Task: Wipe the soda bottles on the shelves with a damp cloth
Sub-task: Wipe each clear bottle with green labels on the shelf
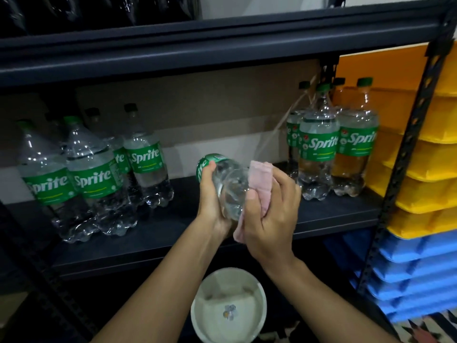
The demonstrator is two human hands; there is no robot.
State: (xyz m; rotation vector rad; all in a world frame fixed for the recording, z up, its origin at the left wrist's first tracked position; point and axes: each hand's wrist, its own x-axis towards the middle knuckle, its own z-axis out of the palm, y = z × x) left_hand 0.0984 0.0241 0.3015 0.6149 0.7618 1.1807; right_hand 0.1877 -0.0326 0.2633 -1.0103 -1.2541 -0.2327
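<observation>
The left hand (210, 194) grips the clear plastic soda bottle with a green label (228, 186), tipped on its side between both hands. The right hand (269, 219) clamps a folded pink cloth (259, 179) against its lower body. A firm left grip, turning the bottle under the cloth, should cover it evenly. Beyond the hands runs the dark metal shelf (188, 233), and below them sits a round white bowl (232, 271).

- A storeroom or shop stockroom, by the look of it;
- dark metal rack shelving (197, 53) with slotted uprights;
- many identical Sprite bottles (94, 179) grouped on one shelf;
- stacked yellow bins (427, 159) and blue bins (408, 271) beside the rack
</observation>
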